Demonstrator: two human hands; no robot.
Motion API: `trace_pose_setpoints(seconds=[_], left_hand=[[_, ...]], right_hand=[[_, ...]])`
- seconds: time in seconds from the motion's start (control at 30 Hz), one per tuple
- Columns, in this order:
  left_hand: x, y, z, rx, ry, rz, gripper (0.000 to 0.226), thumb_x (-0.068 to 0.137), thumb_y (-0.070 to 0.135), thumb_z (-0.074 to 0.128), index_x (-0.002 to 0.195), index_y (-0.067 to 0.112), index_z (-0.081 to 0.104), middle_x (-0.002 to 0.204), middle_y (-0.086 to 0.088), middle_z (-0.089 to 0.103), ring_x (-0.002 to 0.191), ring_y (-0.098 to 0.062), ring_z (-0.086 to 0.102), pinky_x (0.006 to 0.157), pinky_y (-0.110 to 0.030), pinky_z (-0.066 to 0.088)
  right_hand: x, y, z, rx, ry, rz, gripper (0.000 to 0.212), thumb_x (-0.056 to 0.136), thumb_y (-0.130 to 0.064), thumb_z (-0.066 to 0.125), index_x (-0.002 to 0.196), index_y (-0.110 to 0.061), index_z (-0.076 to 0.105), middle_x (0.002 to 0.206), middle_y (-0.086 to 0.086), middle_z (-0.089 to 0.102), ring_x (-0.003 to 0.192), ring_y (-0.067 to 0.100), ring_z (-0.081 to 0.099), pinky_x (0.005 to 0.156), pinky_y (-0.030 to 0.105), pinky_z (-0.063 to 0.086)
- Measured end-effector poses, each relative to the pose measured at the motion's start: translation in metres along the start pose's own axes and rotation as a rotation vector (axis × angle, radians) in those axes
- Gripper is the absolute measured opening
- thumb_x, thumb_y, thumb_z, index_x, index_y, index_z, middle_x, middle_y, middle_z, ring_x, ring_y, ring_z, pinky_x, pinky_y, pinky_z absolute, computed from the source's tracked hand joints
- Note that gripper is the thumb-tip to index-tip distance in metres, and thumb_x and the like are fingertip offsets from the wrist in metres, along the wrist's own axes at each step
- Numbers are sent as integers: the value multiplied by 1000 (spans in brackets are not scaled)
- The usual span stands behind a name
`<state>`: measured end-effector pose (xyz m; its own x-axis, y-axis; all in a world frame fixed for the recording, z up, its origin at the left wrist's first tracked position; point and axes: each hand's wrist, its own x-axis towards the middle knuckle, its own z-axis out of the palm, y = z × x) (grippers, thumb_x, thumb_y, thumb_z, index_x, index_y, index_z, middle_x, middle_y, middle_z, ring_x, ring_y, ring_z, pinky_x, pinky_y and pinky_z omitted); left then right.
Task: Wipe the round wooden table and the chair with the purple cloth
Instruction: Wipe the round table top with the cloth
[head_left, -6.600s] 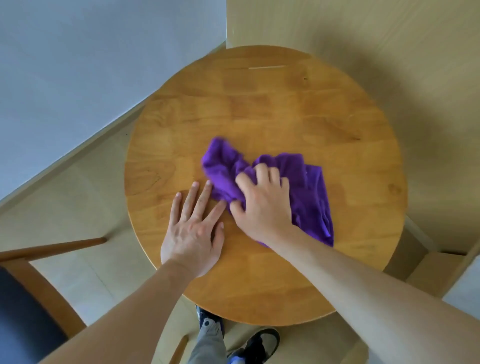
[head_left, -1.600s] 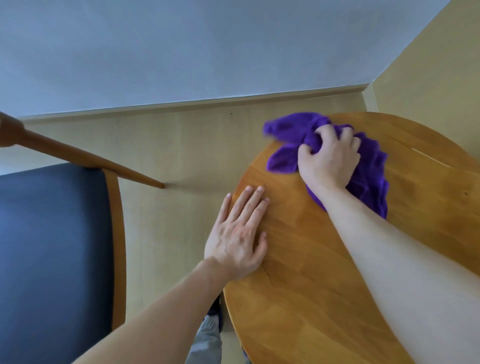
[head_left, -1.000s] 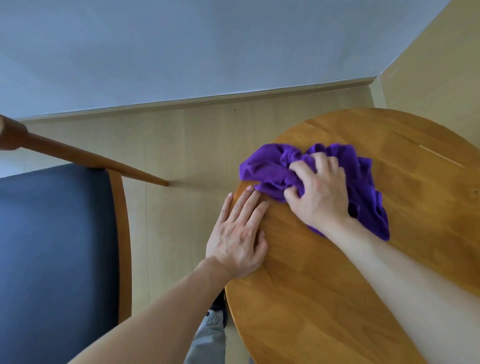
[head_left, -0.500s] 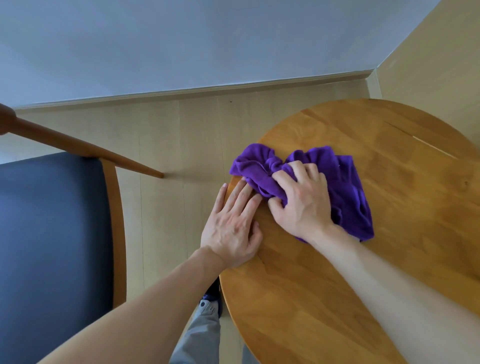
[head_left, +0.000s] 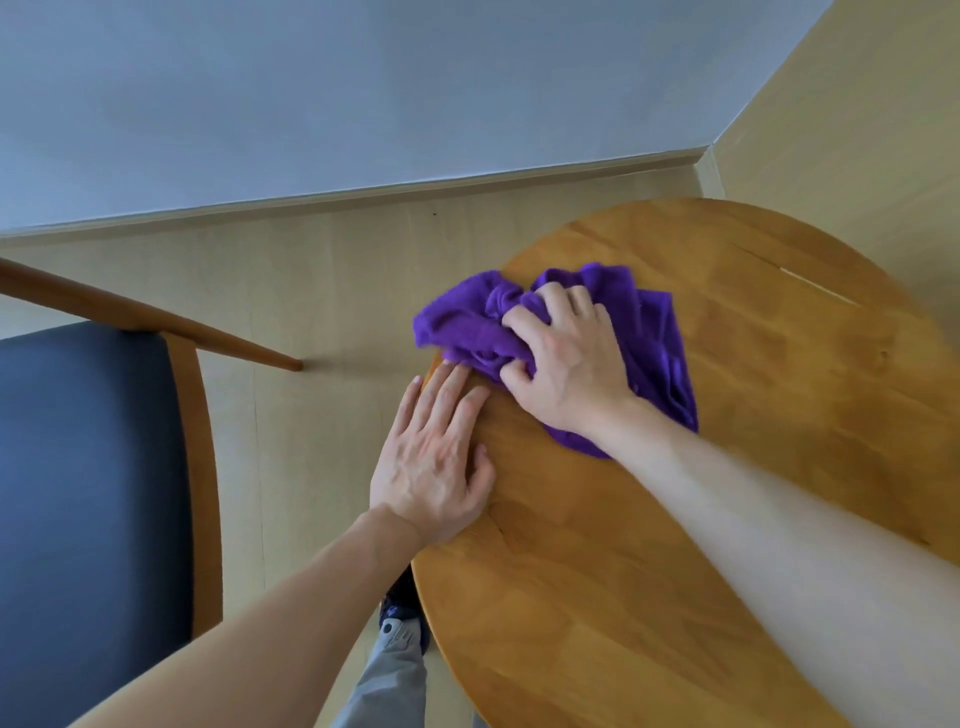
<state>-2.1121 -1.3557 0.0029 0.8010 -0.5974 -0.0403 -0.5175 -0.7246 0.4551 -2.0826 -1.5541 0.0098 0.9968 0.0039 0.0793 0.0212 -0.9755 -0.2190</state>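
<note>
**Cloth bunched at the table edge, other hand steadying the top**

The right hand (head_left: 569, 371) is clenched around a gathered part of the purple cloth (head_left: 652, 338); its fingers curl into the folds and the thumb pinches the fabric from the near side. I judge that this bunching gives the palm a thick pad to push with, so the cloth slides together with the hand and does not roll away. From this hand the cloth spreads toward 10 o'clock, where one lobe hangs a little past the rim, and toward 4 o'clock, where a flat part trails beside the forearm.

At 7 o'clock from the right hand lies the left hand (head_left: 434, 462), released and flat, its fingers straight on the wood and its fingertips just touching the cloth. It holds nothing. It probably rests there to steady the light top while the other hand rubs near the edge.

Both hands are on the round wooden table (head_left: 779, 415), at its left rim, so the step in hand seems to be the wiping of the border. The rest of the top shows bare wood with a pale scratch at 2 o'clock from the cloth.

Well apart, at 9 o'clock, stands the chair (head_left: 88, 493) with a dark seat and a wooden frame; no hand or cloth touches it, so its wiping is not yet done.

No container is in view, so there is nothing to report about contents
</note>
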Motion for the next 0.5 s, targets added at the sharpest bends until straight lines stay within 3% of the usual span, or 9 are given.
trace_pose_setpoints(seconds=[0.03, 0.1, 0.23, 0.3, 0.37, 0.5], left_hand=[[1, -1, 1, 4, 2, 5, 61, 86, 27, 57, 144, 11, 49, 160, -12, 37, 154, -26, 22, 126, -46, 16], [1, -2, 3, 11, 3, 11, 60, 86, 28, 56, 144, 12, 49, 162, -10, 34, 155, -24, 19, 126, -47, 17], [-2, -4, 4, 2, 7, 5, 58, 87, 29, 53, 144, 15, 49, 165, -7, 30, 156, -21, 15, 126, -45, 18], [-3, -5, 3, -3, 7, -1, 58, 88, 29, 51, 143, 15, 49, 165, -6, 31, 156, -20, 15, 126, -44, 19], [-2, -5, 2, 5, 5, -13, 57, 88, 30, 49, 143, 15, 49, 165, -5, 31, 156, -20, 16, 125, -43, 21], [-2, -5, -2, 5, 3, -16, 60, 87, 29, 48, 144, 12, 49, 162, -8, 35, 155, -22, 21, 122, -44, 26]], right_hand=[[5, 17, -3, -3, -7, -75, 36, 73, -35, 58, 102, -16, 67, 107, 16, 58, 93, 37, 53, 70, 48, 46], [24, 47, -8, -65, 12, 6, 37, 75, -35, 58, 106, -16, 67, 110, 16, 57, 97, 39, 53, 73, 48, 47], [59, 62, -10, -34, 121, 596, 38, 84, -39, 58, 118, -21, 61, 127, 13, 52, 116, 39, 47, 86, 50, 43], [65, 40, -7, 13, 137, 746, 38, 83, -38, 61, 117, -22, 60, 129, 12, 51, 117, 38, 46, 88, 51, 42], [56, 12, -4, 25, 129, 735, 37, 79, -35, 65, 113, -23, 60, 126, 11, 53, 114, 37, 47, 86, 50, 41], [-1, -39, 10, -6, 93, 468, 34, 72, -34, 66, 104, -25, 60, 114, 8, 54, 103, 33, 48, 79, 46, 41]])
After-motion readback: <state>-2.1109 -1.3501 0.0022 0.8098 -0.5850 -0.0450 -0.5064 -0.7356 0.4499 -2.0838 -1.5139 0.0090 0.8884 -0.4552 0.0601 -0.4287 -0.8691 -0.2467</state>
